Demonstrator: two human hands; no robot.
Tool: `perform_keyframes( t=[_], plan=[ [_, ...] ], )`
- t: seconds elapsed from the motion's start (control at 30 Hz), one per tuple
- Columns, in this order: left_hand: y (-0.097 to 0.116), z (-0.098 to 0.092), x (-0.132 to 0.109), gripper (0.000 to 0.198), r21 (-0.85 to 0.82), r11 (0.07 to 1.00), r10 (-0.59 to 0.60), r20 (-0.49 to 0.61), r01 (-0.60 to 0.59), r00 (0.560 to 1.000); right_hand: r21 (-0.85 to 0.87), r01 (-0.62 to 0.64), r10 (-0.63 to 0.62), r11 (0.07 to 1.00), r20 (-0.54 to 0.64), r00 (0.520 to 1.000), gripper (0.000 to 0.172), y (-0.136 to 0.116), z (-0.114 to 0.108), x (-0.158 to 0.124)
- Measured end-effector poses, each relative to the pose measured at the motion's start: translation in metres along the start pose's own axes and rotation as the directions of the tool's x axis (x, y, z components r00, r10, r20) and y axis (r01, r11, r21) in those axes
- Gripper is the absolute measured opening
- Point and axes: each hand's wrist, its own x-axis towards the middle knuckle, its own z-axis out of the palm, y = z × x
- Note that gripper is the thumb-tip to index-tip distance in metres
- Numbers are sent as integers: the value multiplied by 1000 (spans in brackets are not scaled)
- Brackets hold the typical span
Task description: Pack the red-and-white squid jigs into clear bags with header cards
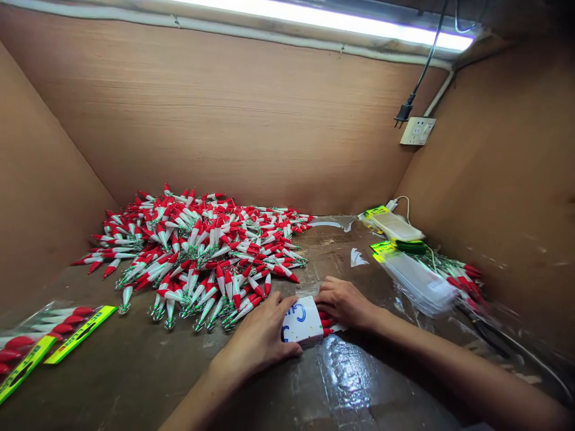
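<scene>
A small white block [302, 321] with blue marks lies on the brown table near its front middle. My left hand [263, 338] rests on the block's left side, fingers curled over its edge. My right hand [344, 302] presses on its right side, fingers bent together, and red-tipped lures [327, 324] poke out from under that hand. Just behind the hands spreads a big heap of red-and-white squid lures [202, 251] with green hooked ends.
Packed lures in clear bags with yellow headers [49, 338] lie at the front left. Stacks of empty clear bags [415, 278] and more lures [462, 278] sit on the right. Brown board walls enclose the table; a socket [417, 130] and hanging plug [403, 112] are at the back right.
</scene>
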Motion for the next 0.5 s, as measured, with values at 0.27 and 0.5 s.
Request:
perform_keyframes(
  t=[0.27, 0.5],
  plan=[
    [-4, 4, -3, 90, 2, 1000, -5, -28, 5, 1000, 275, -29, 26, 961, 16, 1000, 24, 8, -21, 12],
    [-1, 3, -3, 89, 15, 1000, -9, -30, 10, 1000, 257, -334, 371, 907, -114, 921, 17, 1, -2, 75]
  ],
)
